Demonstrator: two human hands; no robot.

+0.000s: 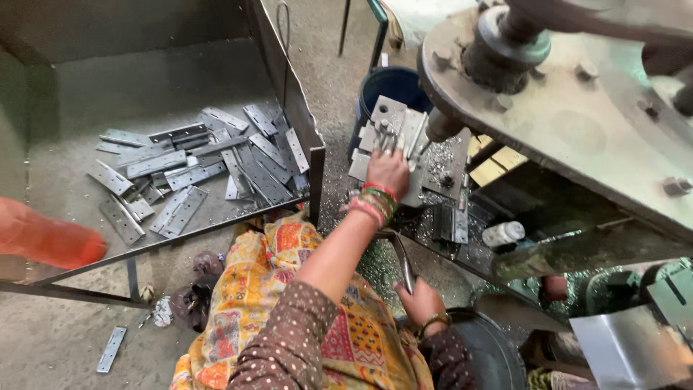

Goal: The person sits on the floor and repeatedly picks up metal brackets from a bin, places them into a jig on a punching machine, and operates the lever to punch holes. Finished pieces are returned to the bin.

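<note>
My left hand [388, 172], with coloured bangles on the wrist, rests on a grey metal hinge plate [390, 115] and holds it on the jig under the drill spindle [442, 126]. My right hand [421, 301] is lower down, closed around a curved metal lever [404, 261]. My lap, in patterned orange cloth [253, 289], is below both arms. The fingertips of the left hand are hidden against the plates.
A grey metal tray [72, 94] at the left holds several loose hinge plates [195, 162]. A blue bucket [393, 83] stands behind the jig. The machine's heavy body [577, 130] fills the right. A blurred orange shape [43, 240] is at the left edge. One hinge [112, 349] lies on the floor.
</note>
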